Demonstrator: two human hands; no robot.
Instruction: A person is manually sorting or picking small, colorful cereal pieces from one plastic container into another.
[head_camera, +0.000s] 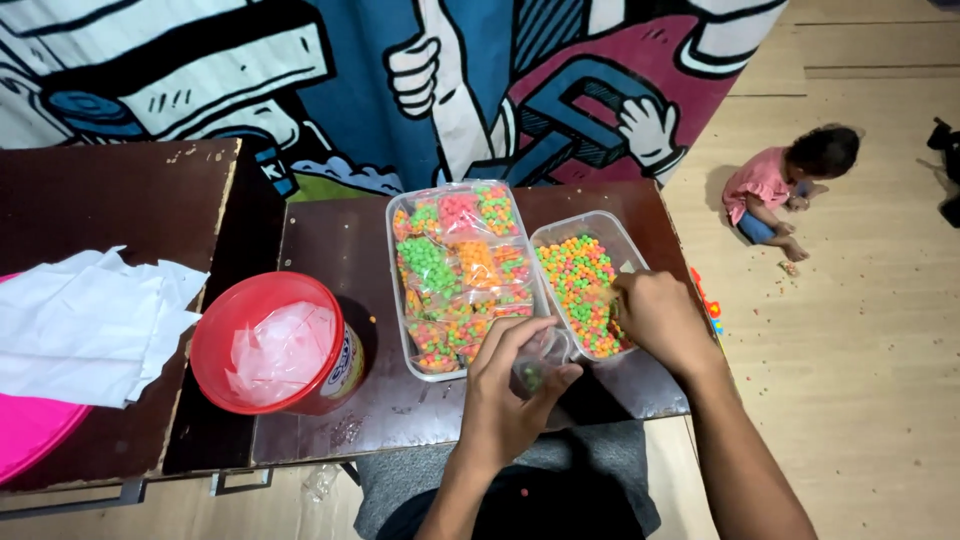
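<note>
Already, the left tub (400, 300) near the tabletop's front edge holds filled packets. Left hand (510, 385) pinches a small clear bag (535, 365); right hand (655, 315), fingers curled, dips into loose coloured beads (580, 275), many unbagged.

clear tub of filled candy packets (460, 270) mid-table, small clear bag (535, 368) in left hand (510, 395), red labelled tub (275, 345) left

The left hand (510, 385) pinched a small clear bag (537, 362) open at the table (335, 250) edge, a few beads inside. The right hand (655, 318) dug into the tub of loose coloured beads (582, 275), just beside the tub of filled packets (458, 270)
</note>
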